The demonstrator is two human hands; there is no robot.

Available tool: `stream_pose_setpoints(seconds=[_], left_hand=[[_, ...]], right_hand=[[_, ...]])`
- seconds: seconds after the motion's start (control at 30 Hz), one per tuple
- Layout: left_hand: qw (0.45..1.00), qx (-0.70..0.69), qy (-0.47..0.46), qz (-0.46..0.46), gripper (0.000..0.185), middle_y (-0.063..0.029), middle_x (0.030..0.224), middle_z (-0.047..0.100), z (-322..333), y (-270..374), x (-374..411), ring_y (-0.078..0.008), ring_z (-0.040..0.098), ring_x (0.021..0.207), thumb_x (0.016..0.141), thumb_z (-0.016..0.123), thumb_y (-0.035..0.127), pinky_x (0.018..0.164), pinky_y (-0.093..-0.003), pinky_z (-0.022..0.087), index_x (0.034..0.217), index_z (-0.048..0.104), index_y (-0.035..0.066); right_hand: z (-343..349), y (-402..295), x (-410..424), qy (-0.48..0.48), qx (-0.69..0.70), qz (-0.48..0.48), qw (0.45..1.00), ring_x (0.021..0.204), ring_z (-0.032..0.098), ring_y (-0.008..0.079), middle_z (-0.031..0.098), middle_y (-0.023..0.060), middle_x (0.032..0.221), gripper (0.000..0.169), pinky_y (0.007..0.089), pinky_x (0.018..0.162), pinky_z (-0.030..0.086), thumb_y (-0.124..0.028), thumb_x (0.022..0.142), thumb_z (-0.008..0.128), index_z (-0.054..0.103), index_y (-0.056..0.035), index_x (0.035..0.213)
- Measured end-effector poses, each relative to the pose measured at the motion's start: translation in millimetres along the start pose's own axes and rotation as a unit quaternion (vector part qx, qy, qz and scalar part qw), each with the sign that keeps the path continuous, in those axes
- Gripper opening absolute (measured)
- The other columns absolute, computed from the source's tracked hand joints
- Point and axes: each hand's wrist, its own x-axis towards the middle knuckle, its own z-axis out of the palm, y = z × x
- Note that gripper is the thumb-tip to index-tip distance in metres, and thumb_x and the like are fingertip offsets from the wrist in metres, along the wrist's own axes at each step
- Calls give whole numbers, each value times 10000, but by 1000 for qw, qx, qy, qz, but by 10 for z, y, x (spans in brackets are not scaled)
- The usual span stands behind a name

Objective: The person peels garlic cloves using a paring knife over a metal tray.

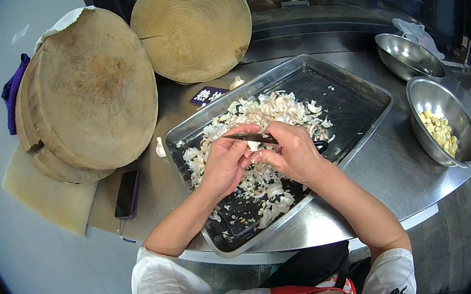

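Over a metal tray [345, 97] my two hands meet at a whitish garlic clove [253, 145]. My left hand [224, 164] pinches the clove between thumb and fingers. In my right hand [298, 147] is a tool with a narrow dark blade [250, 137], its tip pointing left across the left fingertips. My right thumb is close to the clove from below. A black loop [321, 146] shows beside the right hand; I cannot tell whether it belongs to the tool. Garlic skins [275, 108] are heaped beneath and beyond both hands.
Peeled cloves lie in a steel bowl [422, 93] at the right, with another steel bowl [406, 53] behind. Round wooden chopping blocks [94, 89] stand at the left. A phone [127, 194], a purple sign [208, 95] and garlic bulbs [160, 148] surround the tray.
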Motion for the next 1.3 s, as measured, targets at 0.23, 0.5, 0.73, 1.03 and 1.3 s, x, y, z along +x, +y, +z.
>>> stream_pose_setpoints(seconds=[0.23, 0.5, 0.73, 1.03, 1.3], left_hand=[[1000, -9, 1, -8, 252, -11, 823, 552, 34, 9, -17, -36, 445, 642, 874, 435, -20, 549, -166, 361, 1094, 558, -27], [1000, -5, 1, 0, 275, -39, 896, 564, 102, 43, -27, -48, 464, 662, 819, 419, -93, 552, -169, 365, 1050, 556, -35], [999, -18, -42, 5, 257, -56, 983, 510, -19, -16, -16, -120, 532, 840, 802, 442, -127, 674, -214, 432, 999, 569, -24], [999, 21, -40, 9, 275, 17, 800, 533, 58, 23, -38, -31, 425, 608, 934, 506, 264, 514, -159, 326, 1004, 573, 7], [998, -41, -37, -11, 231, -5, 843, 540, 88, 20, -63, -50, 455, 651, 943, 492, 248, 552, -174, 364, 991, 524, 24]], right_hand=[[34, 46, -17, -5, -7, -23, 1000, 625, 556, 370, 545, 159, 682, 329, 420, 535, 432, -261, 724, 719, 505, -19, 783], [24, 24, -14, 9, -10, -43, 999, 616, 551, 372, 531, 164, 658, 323, 424, 531, 429, -231, 715, 725, 489, -15, 752], [71, 61, -41, -2, -2, -53, 999, 596, 563, 359, 541, 154, 665, 310, 414, 509, 436, -233, 711, 729, 516, -18, 776], [99, -20, -37, 5, 0, -61, 998, 584, 576, 349, 547, 149, 640, 297, 400, 497, 450, -249, 762, 698, 513, -18, 748], [78, -28, -32, 30, 17, -92, 995, 478, 507, 292, 477, 126, 561, 286, 358, 440, 388, -162, 733, 712, 476, -22, 653]])
